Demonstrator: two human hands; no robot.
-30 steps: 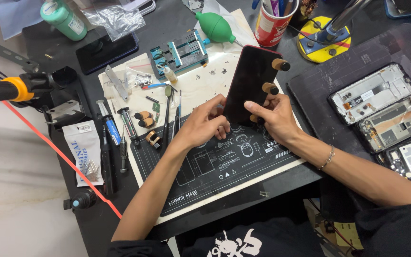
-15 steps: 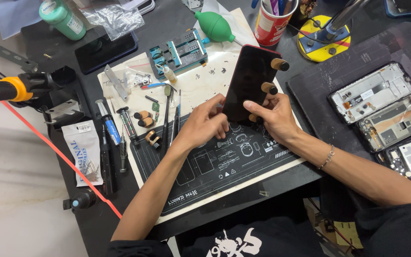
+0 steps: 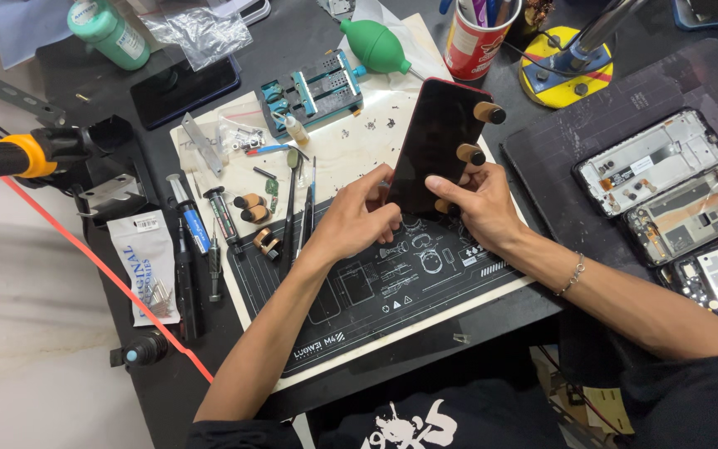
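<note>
head view: both hands, left hand point(image 3: 359, 218) and right hand point(image 3: 479, 204), have fingers grasping a black glossy smartphone point(image 3: 440, 141) with small round clips, above a dark printed work mat point(image 3: 376, 291) on the cluttered black tabletop point(image 3: 139, 158).

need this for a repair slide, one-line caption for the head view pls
Both hands, left hand and right hand, hold a clamped black phone above the dark work mat.
</note>
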